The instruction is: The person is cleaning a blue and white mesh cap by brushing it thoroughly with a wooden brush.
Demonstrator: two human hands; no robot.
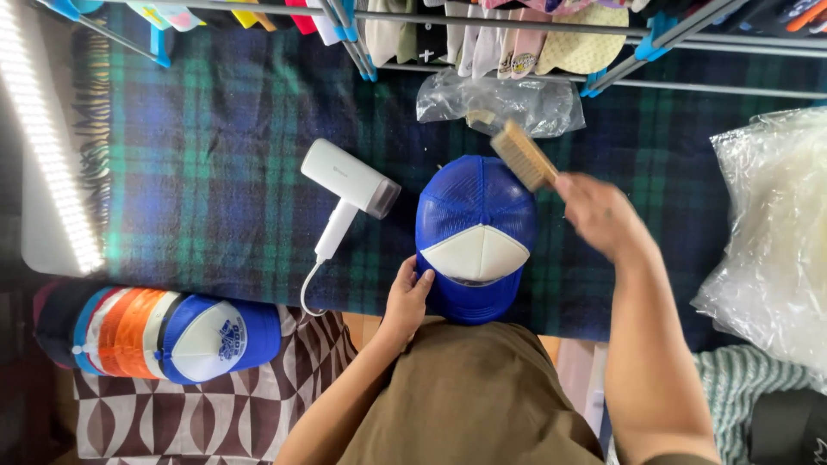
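The right hand (596, 213) has its grip closed on a wooden brush (524, 155), bristles at the mesh back of the blue and white cap (475, 237). The left hand (408, 297) pins the cap's side near the brim on the plaid-covered worktop (215, 189). Short, light strokes along the mesh suit best, brim held firm, clear of the white steamer (349, 191)

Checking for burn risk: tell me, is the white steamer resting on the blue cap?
No, the white steamer lies on the plaid blanket, left of the blue cap.
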